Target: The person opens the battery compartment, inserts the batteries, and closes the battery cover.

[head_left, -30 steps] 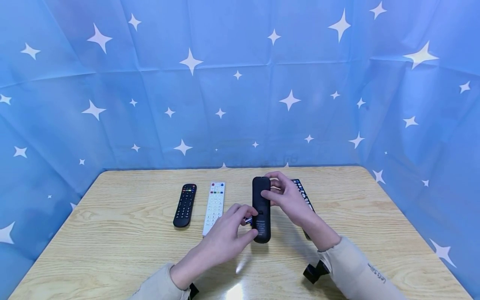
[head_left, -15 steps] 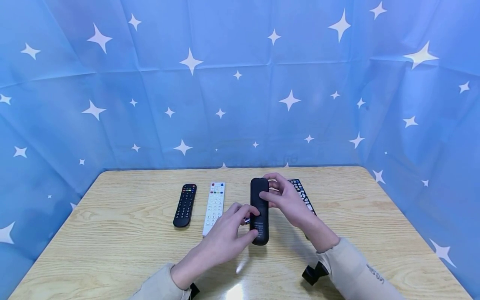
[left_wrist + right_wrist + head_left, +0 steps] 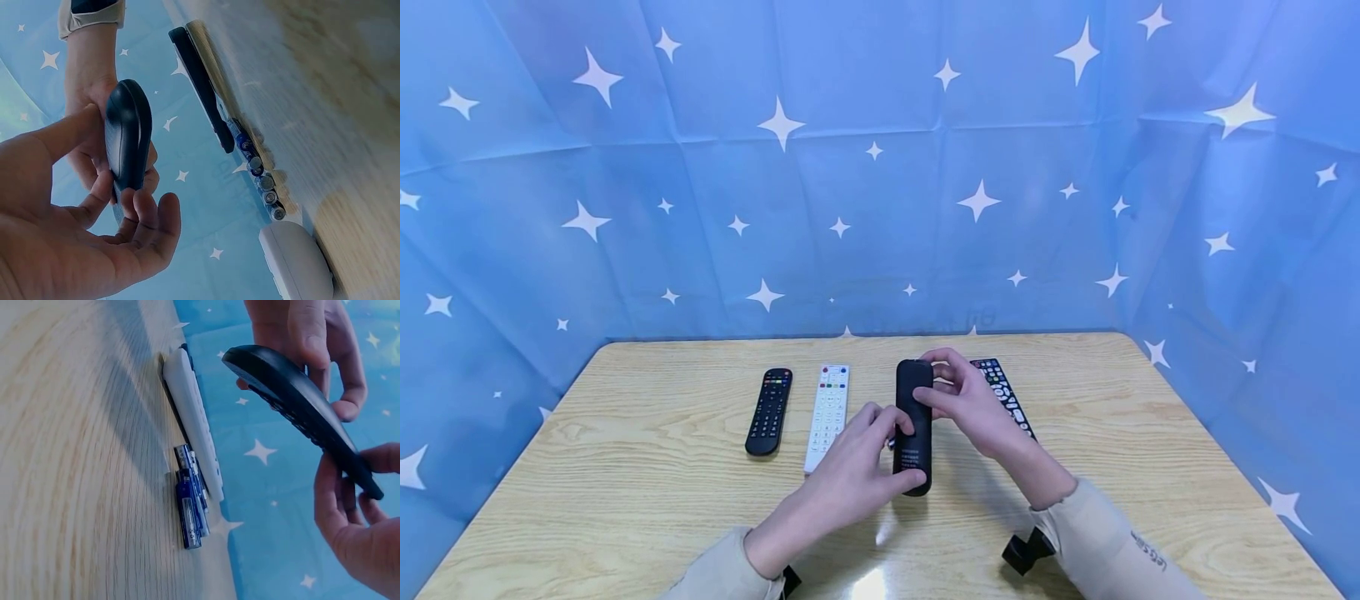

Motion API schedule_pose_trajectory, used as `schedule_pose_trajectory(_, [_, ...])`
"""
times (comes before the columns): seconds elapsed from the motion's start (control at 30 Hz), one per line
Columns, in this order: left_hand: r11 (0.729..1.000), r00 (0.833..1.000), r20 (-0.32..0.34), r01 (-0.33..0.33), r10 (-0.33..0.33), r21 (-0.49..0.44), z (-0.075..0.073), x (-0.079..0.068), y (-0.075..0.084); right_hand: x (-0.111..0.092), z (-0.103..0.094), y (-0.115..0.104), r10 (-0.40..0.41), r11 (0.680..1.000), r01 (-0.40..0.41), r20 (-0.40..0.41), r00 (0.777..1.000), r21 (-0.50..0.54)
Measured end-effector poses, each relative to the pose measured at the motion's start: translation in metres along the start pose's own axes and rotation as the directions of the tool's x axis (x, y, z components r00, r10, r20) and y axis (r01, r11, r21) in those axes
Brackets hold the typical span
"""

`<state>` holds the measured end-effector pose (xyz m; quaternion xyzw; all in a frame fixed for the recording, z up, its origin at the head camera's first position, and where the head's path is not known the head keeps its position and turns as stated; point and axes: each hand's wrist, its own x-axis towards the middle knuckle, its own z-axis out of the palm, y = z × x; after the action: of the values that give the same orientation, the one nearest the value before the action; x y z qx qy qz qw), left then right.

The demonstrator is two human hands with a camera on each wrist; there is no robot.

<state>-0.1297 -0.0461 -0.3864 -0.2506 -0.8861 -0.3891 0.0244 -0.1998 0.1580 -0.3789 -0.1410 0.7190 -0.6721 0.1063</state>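
Observation:
A black remote control is held up above the table, its back with small printed text facing the head camera. My left hand holds its lower end, thumb and index finger on the back. At the upper end my right hand grips it, thumb on the back and fingers behind. Both wrist views show the curved remote side-on between the two hands; its buttons face down in the right wrist view. Blue-and-silver batteries lie on the table beyond it, mostly hidden in the head view.
To the left lie a black remote and a white remote, buttons up. Another black remote lies partly behind the right hand. A blue star-patterned cloth hangs behind the wooden table.
The held remote has shifted slightly left and toward me, with the right hand moving along. My left thumb now reaches farther across its back. More of the right-hand black remote shows.

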Motion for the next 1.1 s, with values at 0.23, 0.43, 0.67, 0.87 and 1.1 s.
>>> schedule_pose_trajectory(0.23, [1.0,1.0,-0.015,-0.011,0.011,0.019,0.0011,0.0006,0.0003,-0.0009,0.0021,0.0008,-0.026,1.0,0.026,-0.003,1.0,0.001])
schedule_pose_trajectory(0.43, [0.999,0.999,-0.023,-0.022,0.023,0.028,0.0012,0.0019,0.0011,-0.0018,0.0039,0.0017,-0.059,0.998,0.059,-0.012,0.998,-0.021])
schedule_pose_trajectory(0.67, [1.0,1.0,-0.023,-0.015,0.015,-0.006,0.0027,0.0019,0.0019,-0.0023,0.0055,0.0018,-0.071,0.997,0.07,-0.021,0.997,-0.042])
schedule_pose_trajectory(0.87, [1.0,0.999,-0.032,-0.013,0.012,-0.016,0.0047,0.0023,0.0024,-0.0024,0.0061,0.0026,-0.075,0.996,0.074,-0.028,0.997,-0.06])
schedule_pose_trajectory(1.1, [1.0,1.0,-0.029,-0.003,0.003,-0.021,0.0069,0.0018,0.0025,-0.0031,0.0064,0.0039,-0.086,0.994,0.083,-0.029,0.996,-0.076])
